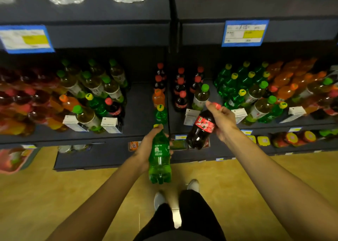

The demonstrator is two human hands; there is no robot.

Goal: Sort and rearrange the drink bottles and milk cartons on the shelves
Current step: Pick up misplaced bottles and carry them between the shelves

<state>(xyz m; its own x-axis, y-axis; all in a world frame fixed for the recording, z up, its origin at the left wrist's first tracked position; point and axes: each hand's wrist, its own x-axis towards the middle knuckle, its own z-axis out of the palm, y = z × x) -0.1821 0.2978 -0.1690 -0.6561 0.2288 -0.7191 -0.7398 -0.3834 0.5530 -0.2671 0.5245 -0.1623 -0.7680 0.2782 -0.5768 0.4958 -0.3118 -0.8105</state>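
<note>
My left hand (146,145) grips a green soda bottle (160,158) with a yellow cap, held in front of the lower shelf edge. My right hand (222,120) holds a dark cola bottle (201,129) with a red label by its neck and red cap, tilted, just off the front of the middle shelf (139,101). On that shelf stand rows of cola bottles (180,87), green soda bottles (230,79), tea bottles with green caps (201,96), orange soda bottles (285,79) and white milk cartons (110,124).
Dark red drink bottles (16,94) fill the shelf's far left. A vertical divider (169,94) splits the shelf units. Price tags (245,33) hang on the upper shelf edge. Below lies a lower shelf with jars (292,138), then wooden floor (73,186) and my feet (193,185).
</note>
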